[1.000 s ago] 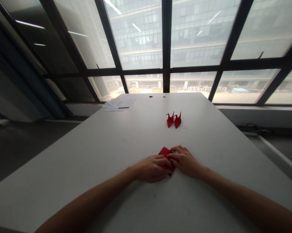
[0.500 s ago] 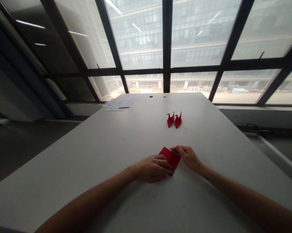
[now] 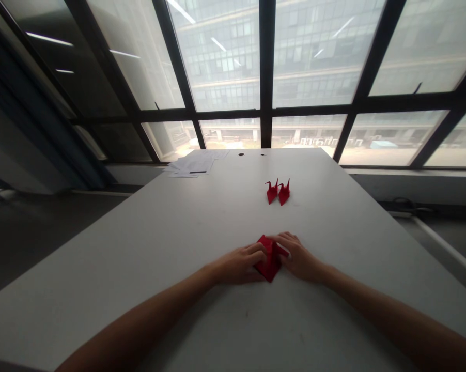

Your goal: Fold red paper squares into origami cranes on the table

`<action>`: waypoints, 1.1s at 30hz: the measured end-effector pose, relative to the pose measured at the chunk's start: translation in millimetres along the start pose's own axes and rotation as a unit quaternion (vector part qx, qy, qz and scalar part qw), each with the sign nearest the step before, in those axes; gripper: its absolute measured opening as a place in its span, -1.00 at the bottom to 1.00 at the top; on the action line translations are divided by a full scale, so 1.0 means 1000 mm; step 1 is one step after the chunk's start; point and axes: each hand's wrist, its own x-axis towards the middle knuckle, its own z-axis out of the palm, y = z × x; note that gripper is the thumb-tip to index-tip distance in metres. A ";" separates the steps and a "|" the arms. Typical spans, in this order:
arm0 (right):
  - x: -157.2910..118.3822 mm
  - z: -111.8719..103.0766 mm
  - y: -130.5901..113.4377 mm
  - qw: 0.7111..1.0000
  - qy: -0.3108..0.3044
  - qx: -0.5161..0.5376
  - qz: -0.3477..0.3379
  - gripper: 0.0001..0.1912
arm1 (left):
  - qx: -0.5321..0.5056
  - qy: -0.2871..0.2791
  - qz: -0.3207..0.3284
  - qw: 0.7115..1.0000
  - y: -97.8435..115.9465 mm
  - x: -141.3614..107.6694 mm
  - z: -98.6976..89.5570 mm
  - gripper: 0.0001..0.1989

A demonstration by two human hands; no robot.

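Observation:
A folded piece of red paper [image 3: 269, 266] lies on the white table between my hands, its lower corner pointing toward me. My left hand [image 3: 243, 263] grips its left side with curled fingers. On the other side, my right hand [image 3: 297, 258] holds the right edge, where a flap of the paper is raised between thumb and fingers. Farther up the table stand two red paper cranes, a left one [image 3: 272, 193] and a right one [image 3: 283, 194], side by side.
Loose white sheets [image 3: 184, 165] with a dark pen-like item [image 3: 198, 172] on them lie at the table's far left. Two small dark round spots sit near the far edge of the table [image 3: 171, 222]. Large windows [image 3: 229, 62] rise behind it.
My right hand has moved down and lifted the paper's right flap. My left hand has shifted up slightly, its fingers now more curled at the paper's left side.

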 end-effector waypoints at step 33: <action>0.001 -0.007 0.007 0.993 -0.045 -0.076 -0.073 -0.87 | -0.063 0.050 -0.010 0.997 -0.033 -0.006 -0.007 -0.71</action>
